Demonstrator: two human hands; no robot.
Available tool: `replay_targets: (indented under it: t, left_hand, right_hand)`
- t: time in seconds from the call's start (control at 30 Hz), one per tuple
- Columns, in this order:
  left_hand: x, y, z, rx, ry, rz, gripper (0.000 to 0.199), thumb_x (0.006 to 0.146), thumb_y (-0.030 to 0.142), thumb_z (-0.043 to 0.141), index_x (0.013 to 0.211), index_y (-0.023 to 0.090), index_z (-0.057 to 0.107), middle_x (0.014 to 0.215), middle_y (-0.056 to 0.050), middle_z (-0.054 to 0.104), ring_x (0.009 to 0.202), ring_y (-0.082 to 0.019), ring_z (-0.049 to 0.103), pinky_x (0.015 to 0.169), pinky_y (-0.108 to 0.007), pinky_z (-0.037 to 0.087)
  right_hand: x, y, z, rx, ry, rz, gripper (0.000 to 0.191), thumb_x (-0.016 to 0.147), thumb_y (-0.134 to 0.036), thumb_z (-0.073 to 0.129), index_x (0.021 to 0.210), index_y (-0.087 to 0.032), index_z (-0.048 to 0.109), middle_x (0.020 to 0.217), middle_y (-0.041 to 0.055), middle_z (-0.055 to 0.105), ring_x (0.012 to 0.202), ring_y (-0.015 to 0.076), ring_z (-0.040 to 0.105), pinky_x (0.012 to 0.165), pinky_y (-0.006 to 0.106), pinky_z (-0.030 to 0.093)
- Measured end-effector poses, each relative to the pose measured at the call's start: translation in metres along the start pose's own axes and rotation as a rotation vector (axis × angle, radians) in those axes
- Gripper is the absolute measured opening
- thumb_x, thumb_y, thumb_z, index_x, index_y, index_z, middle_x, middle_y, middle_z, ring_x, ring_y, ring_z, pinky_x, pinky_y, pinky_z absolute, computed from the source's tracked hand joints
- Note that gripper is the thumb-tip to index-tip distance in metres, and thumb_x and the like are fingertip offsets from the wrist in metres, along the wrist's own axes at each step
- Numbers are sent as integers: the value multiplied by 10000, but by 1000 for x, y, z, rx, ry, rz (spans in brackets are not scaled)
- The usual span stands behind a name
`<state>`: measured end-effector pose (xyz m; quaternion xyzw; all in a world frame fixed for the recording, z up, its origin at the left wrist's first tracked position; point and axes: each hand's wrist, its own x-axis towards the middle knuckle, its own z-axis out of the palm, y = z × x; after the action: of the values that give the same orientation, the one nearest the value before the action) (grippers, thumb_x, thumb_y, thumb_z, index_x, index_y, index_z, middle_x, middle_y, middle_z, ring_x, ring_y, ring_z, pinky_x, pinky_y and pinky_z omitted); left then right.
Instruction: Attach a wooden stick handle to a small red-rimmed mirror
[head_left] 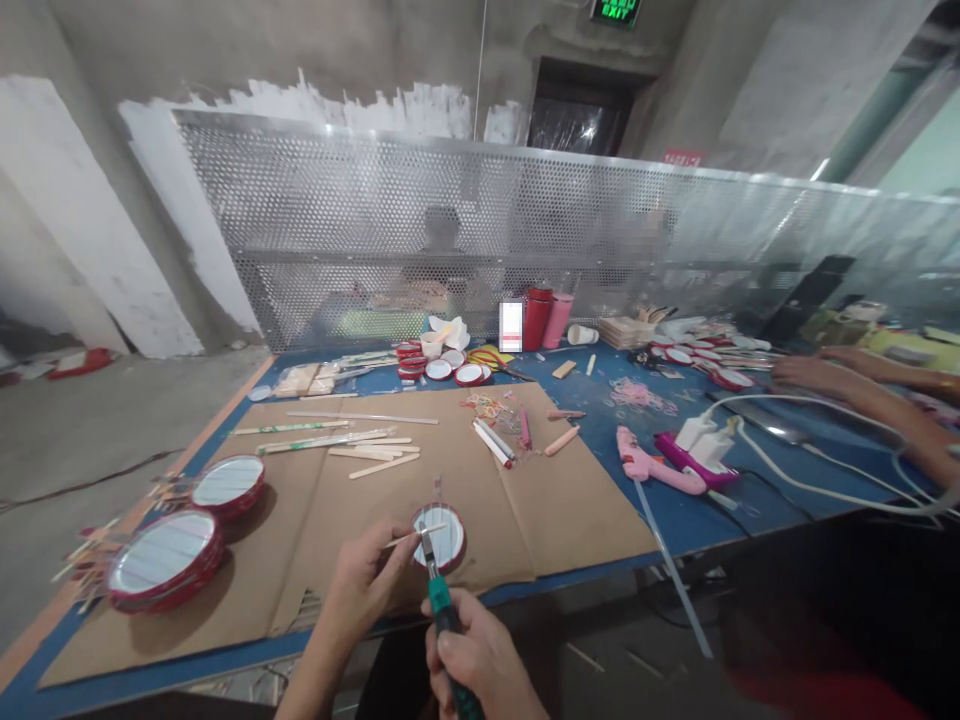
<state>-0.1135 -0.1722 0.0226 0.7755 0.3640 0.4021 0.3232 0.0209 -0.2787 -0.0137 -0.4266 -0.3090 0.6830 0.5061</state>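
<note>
My left hand (pixel 373 562) pinches a thin wooden stick (pixel 433 528) over a small round tin lid (pixel 448 543) with a red rim and pale inside. Wrapped in my right hand (pixel 472 645) is a green and black tool (pixel 442 600), its metal end pointing away from me and meeting the stick near the left fingertips. The lid lies on the brown cardboard (pixel 480 510), partly hidden by the tool and the left fingers. Whether the tool's tip touches the stick or only overlaps it, I cannot tell.
Two larger red-rimmed round pieces (pixel 163 555) sit at left. Wooden sticks (pixel 384 467) and pens (pixel 491 443) lie behind the lid. At right are a pink glue gun (pixel 660 465), a purple power strip (pixel 694 455), white cables and another person's hands (pixel 825 375).
</note>
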Motion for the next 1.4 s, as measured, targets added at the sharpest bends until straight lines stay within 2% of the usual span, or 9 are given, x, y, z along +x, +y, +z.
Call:
replay_targets:
  t: [0.23, 0.47, 0.73, 0.97, 1.4]
  left_hand:
    - [-1, -1, 0, 31, -6, -6, 302, 866, 372, 486, 706, 182, 657, 627, -19, 662, 572, -123, 613, 554, -185, 468]
    - [-1, 0, 0, 27, 10, 30, 279, 872, 343, 496, 712, 185, 661, 650, -17, 672, 585, -119, 617, 565, -180, 469]
    - [-1, 0, 0, 25, 2, 47, 270, 879, 330, 500, 740, 179, 676, 660, -21, 676, 598, -119, 623, 576, -181, 469]
    - [-1, -1, 0, 37, 1, 65, 267, 883, 335, 500, 752, 180, 674, 676, -21, 679, 611, -119, 624, 588, -183, 462]
    - [0, -1, 1, 48, -19, 88, 267, 893, 327, 490, 746, 181, 658, 688, -28, 682, 632, -123, 629, 602, -188, 462]
  right_hand:
    - [1, -2, 1, -29, -2, 6, 563, 653, -563, 698, 1005, -159, 526, 657, -64, 488, 472, 50, 401, 474, 201, 304]
    - [2, -1, -1, -20, -7, 16, 643, 607, -610, 708, 1019, -154, 521, 629, -60, 502, 455, 50, 412, 447, 193, 311]
    - [2, -7, 2, -73, 36, 99, 531, 656, -472, 665, 1045, -143, 516, 604, -75, 507, 426, 41, 406, 426, 188, 321]
    - [-1, -11, 3, 21, -15, 98, 672, 577, -602, 716, 1038, -154, 522, 609, -64, 521, 420, 45, 417, 413, 185, 293]
    - [-2, -14, 1, 74, 1, 124, 683, 571, -583, 744, 1046, -147, 518, 660, -44, 553, 442, 44, 452, 430, 187, 339]
